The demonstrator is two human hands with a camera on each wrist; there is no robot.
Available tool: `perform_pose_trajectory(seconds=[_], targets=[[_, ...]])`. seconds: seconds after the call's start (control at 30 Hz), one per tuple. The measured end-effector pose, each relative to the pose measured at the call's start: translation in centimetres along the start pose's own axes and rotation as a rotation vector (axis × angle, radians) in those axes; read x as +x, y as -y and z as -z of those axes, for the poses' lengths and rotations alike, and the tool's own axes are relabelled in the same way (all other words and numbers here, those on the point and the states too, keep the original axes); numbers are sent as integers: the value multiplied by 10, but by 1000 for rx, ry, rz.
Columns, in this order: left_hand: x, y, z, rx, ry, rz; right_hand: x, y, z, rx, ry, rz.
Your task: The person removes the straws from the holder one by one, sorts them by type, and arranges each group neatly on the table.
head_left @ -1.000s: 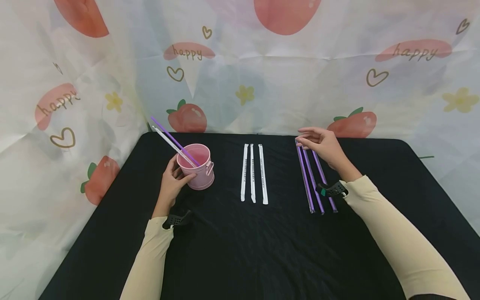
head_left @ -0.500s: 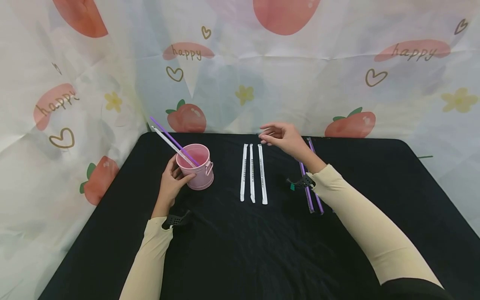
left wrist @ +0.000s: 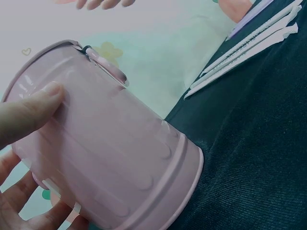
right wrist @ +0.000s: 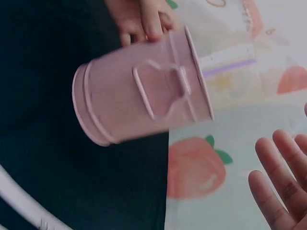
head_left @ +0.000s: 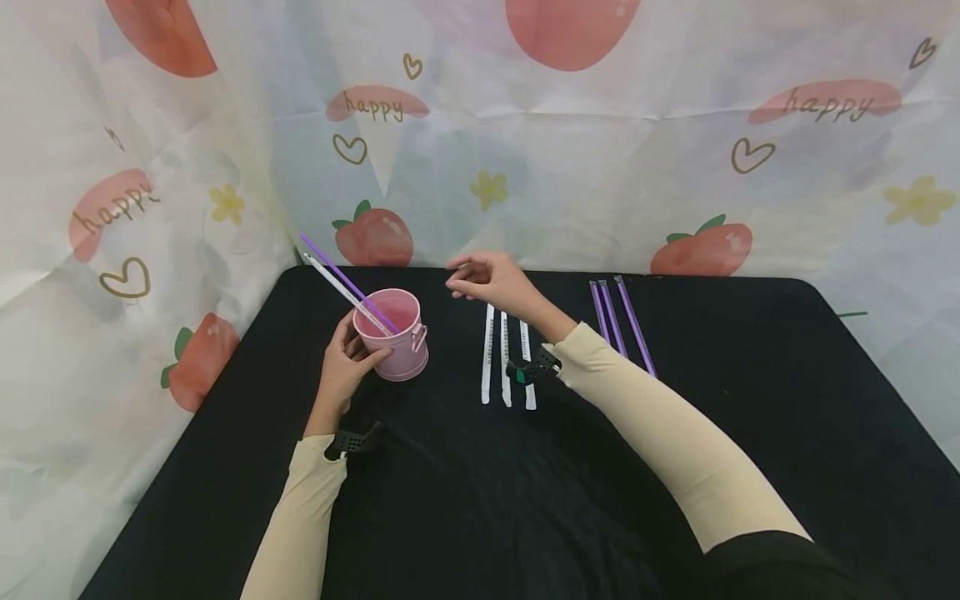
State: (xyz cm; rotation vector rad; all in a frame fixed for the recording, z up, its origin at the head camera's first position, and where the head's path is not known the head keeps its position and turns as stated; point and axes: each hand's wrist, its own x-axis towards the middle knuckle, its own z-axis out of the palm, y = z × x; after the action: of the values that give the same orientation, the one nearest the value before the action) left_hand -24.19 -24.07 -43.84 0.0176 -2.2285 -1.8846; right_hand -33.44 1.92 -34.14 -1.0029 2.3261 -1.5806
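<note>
My left hand [head_left: 341, 371] grips a small pink metal bucket [head_left: 405, 360] that stands on the table. Its thumb presses the bucket's side [left wrist: 110, 139] in the left wrist view. Out of the bucket lean a purple straw [head_left: 330, 261] and a white straw [head_left: 330, 273]. Beyond and to the right of the bucket's rim, my right hand [head_left: 498, 285] is in the air with relaxed fingers and nothing held. Spread fingers of that hand [right wrist: 283, 187] appear beside the bucket [right wrist: 110, 91] in the right wrist view. Three white wrapped straws [head_left: 487, 358] lie below my right hand, partly hidden.
Three purple wrapped straws [head_left: 633, 321] lie farther right, their near ends behind my right sleeve [head_left: 652, 425]. Black cloth [head_left: 465, 500] covers the table. A fruit-patterned curtain [head_left: 585, 183] hangs along its back and left sides.
My right hand has moved left from above the purple straws, past the white straws, toward the bucket. My left hand and the bucket have stayed in place.
</note>
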Motion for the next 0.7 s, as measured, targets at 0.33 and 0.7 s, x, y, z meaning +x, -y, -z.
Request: perform_pose_trajectory(seconds=[0.33,0.7], targets=[[0,0,0,-8,1,-4,23,9,-44,4,39,52],[0,1,-1,-7,5,-13,41,15,-82,-73,66,107]])
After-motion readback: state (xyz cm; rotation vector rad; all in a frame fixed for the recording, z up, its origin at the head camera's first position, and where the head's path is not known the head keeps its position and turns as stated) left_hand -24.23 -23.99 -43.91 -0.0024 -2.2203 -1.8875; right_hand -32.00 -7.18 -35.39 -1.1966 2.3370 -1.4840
